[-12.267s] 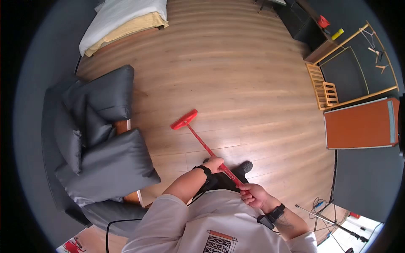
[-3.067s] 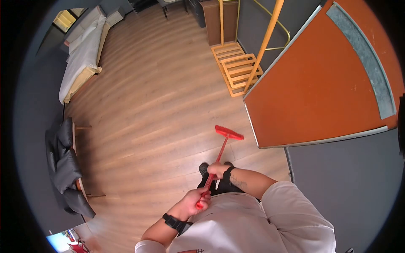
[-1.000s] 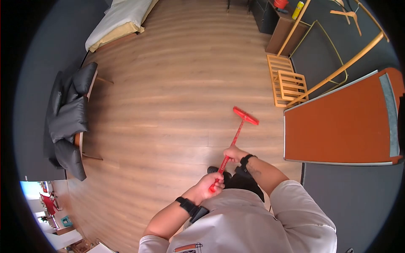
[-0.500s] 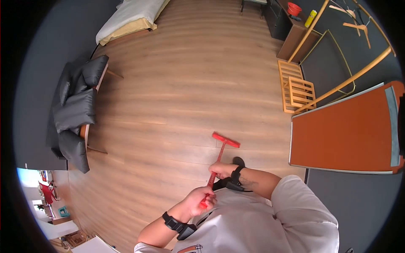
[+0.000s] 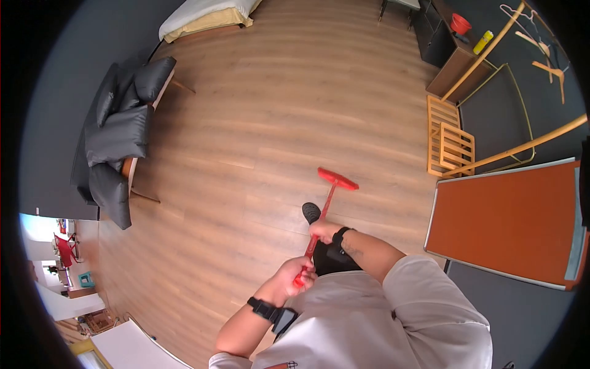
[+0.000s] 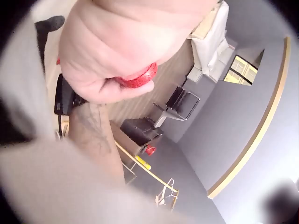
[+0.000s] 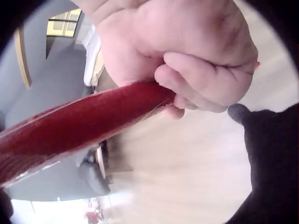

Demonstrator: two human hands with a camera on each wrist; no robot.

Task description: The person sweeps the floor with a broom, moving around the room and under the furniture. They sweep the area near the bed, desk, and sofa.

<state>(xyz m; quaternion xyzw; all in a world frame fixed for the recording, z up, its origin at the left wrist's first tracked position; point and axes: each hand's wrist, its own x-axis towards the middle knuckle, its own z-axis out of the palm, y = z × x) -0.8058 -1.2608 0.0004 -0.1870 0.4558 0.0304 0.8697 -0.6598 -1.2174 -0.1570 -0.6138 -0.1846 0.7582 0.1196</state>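
Observation:
A red broom slants down through the head view, its wide head [image 5: 338,178] on the wooden floor ahead of a dark shoe [image 5: 311,213]. My left hand [image 5: 294,278] grips the handle's top end near my waist; the red tip [image 6: 140,77] pokes out of the curled left fist [image 6: 117,42] in the left wrist view. Lower on the shaft, my right hand [image 5: 324,231] is wrapped round it. In the right wrist view the thick red handle [image 7: 84,119] enters the closed fingers of the right hand [image 7: 187,51].
Wooden floor [image 5: 276,111] spreads ahead. At the left stands a dark sofa [image 5: 120,135], with a bed [image 5: 209,18] beyond. Along the right are a wooden rack [image 5: 455,147], an orange board [image 5: 504,221] and a cabinet [image 5: 455,71]. A white surface [image 5: 135,347] lies lower left.
Since the earliest frame, the hands have swapped places on the handle, left now at the top. Over the last half second the broom head has moved forward and a different foot shows in front.

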